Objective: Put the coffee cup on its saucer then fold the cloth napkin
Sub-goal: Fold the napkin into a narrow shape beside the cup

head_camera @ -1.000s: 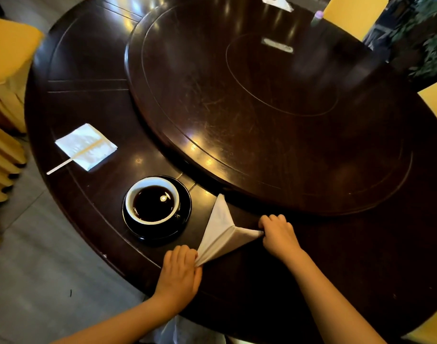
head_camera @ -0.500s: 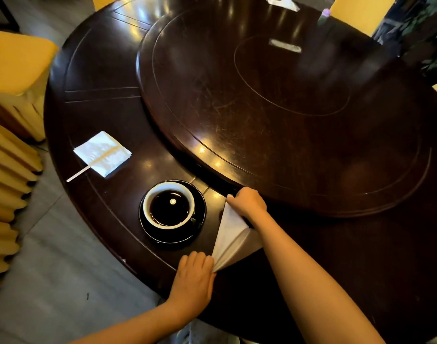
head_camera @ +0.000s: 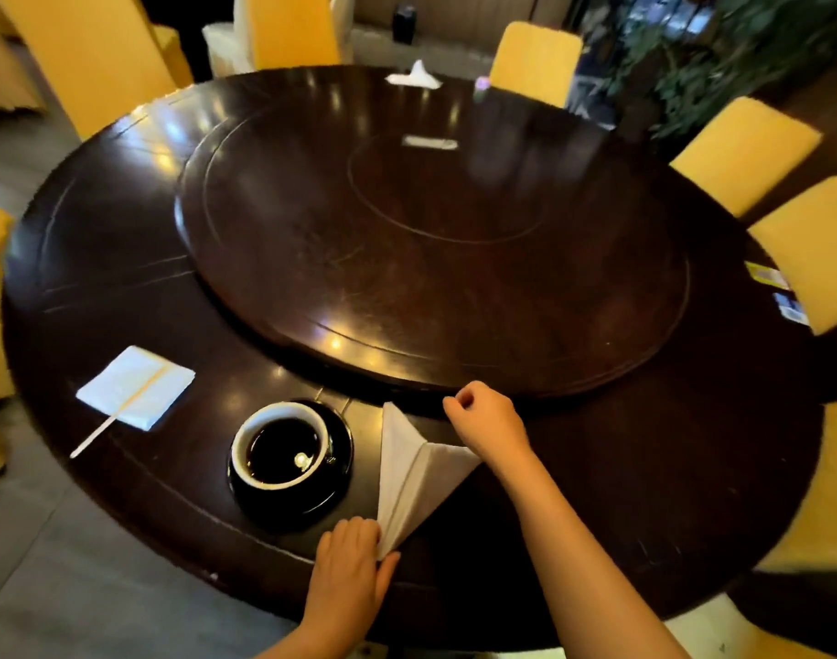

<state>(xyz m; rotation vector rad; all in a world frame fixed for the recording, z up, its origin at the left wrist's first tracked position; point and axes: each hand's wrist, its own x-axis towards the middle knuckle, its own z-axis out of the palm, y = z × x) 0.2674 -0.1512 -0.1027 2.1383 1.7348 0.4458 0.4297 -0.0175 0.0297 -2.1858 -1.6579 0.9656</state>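
A white coffee cup [head_camera: 283, 451] full of dark coffee stands on its black saucer [head_camera: 290, 513] near the table's front edge. Just right of the saucer lies the white cloth napkin [head_camera: 407, 478], folded into a narrow kite shape with its point toward me. My left hand [head_camera: 347, 573] lies flat on that near point and pins it to the table. My right hand [head_camera: 490, 423] hovers beside the napkin's right corner, fingers curled, with nothing in it.
The dark round table [head_camera: 644, 468] carries a large raised turntable [head_camera: 431, 278] just behind the napkin. A paper napkin with a stirrer [head_camera: 136, 392] lies to the left. Another folded napkin [head_camera: 414, 76] sits at the far edge. Yellow chairs [head_camera: 744, 154] ring the table.
My right hand carried the napkin's right corner over to the top, then let go and drew back to the right. The left hand stayed on the near point. The view tilted up.
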